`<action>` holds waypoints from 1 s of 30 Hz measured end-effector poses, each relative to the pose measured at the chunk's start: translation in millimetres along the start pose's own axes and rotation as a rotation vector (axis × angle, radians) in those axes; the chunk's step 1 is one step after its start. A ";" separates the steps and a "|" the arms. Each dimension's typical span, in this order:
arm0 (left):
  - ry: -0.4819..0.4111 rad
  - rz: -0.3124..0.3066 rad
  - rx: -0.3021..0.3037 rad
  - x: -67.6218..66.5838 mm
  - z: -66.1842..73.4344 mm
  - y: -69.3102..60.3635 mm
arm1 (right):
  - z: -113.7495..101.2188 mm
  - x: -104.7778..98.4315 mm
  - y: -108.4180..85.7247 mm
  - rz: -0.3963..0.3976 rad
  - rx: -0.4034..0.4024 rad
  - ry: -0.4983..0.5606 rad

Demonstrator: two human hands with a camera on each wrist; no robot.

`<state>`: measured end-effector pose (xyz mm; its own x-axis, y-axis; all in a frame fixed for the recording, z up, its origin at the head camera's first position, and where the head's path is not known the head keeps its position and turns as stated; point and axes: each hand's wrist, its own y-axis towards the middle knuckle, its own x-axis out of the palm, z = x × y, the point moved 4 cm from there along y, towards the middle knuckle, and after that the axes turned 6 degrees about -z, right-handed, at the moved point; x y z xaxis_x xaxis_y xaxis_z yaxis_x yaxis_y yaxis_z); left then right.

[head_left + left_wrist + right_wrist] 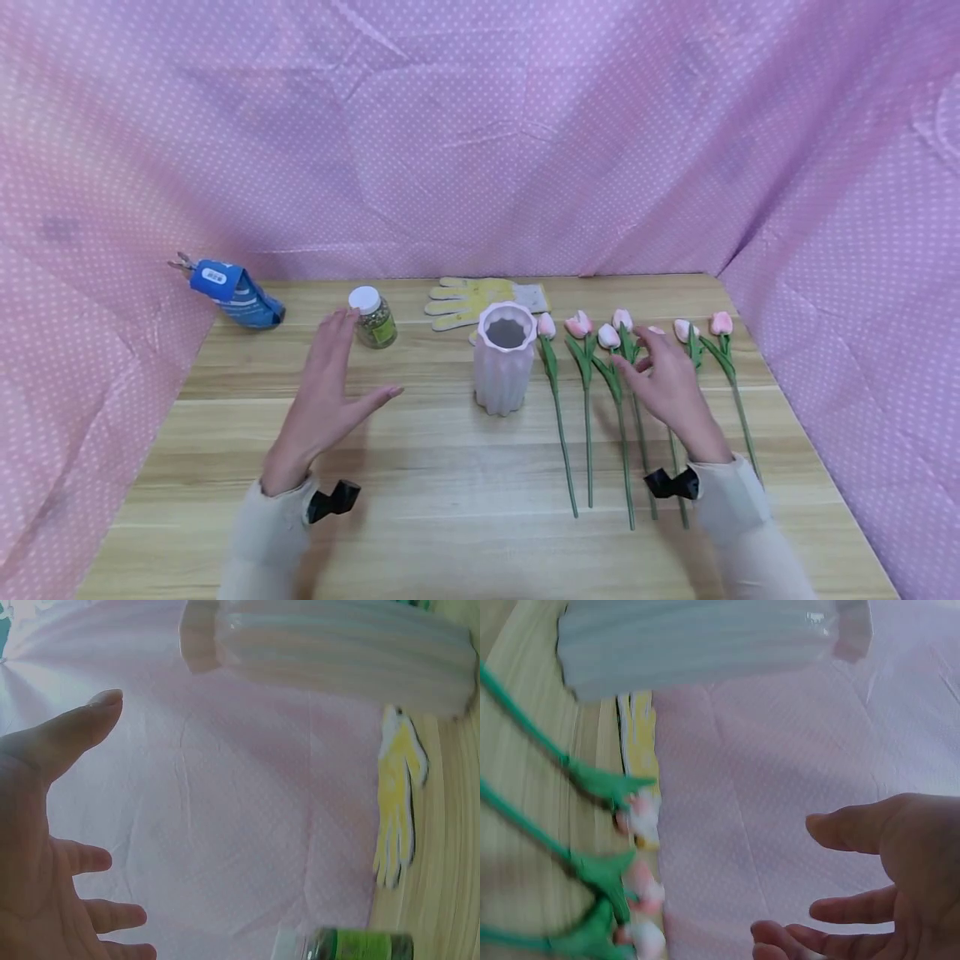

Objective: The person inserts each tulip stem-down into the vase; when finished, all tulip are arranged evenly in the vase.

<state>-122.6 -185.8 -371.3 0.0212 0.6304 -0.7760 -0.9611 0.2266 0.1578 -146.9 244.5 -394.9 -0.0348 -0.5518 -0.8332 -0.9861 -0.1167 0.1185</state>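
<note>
My left hand (322,408) hovers at the left with thumb and fingers spread, holding nothing. Close to its fingertips stands a clear jar (378,327) with a white lid and a green label. A pale pink fluted vase (501,379) stands upright near the middle, between the hands; it also shows in the left wrist view (345,656). Over a row of artificial pink tulips (578,325) on the right is my right hand (670,396), fingers loosely bent and nothing gripped. It partly hides some blooms and stems. In the right wrist view its thumb and fingers (855,825) are apart.
A yellow and white work glove (480,298) lies flat behind the vase. At the back left stands a blue bag (251,302) with metal tool tips (182,262) sticking out at its top. Pink dotted cloth (465,167) hangs along the back and sides of the wooden table (450,517).
</note>
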 end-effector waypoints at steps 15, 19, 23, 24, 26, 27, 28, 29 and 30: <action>-0.364 -0.058 0.046 68.5 33.6 30.0 | -13.7 65.6 11.2 -0.254 0.140 0.117; -0.382 -0.075 0.068 85.9 40.9 39.3 | -14.5 78.9 11.9 -0.294 0.185 0.128; -0.418 -0.096 0.066 99.1 48.6 46.5 | -13.2 90.4 12.2 -0.327 0.230 0.126; -0.430 -0.103 0.057 102.3 49.9 48.0 | -12.9 93.1 12.3 -0.334 0.240 0.129; -0.465 -0.115 0.044 108.2 52.5 50.4 | -12.0 97.8 12.5 -0.339 0.249 0.119; -0.479 -0.121 0.038 111.2 53.3 51.4 | -11.6 99.9 12.5 -0.340 0.248 0.119; -0.493 -0.124 0.037 114.2 54.0 52.5 | -11.4 101.8 12.3 -0.338 0.247 0.118; -0.509 -0.124 0.035 116.9 54.4 53.3 | -11.2 103.8 11.9 -0.341 0.250 0.120; -0.526 -0.124 0.037 119.1 54.8 54.0 | -11.5 105.5 11.4 -0.340 0.253 0.121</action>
<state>-156.8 -57.7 -421.7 0.2780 0.8816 -0.3815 -0.9325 0.3430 0.1131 -159.9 175.5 -475.3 0.3030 -0.6117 -0.7308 -0.9475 -0.1113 -0.2997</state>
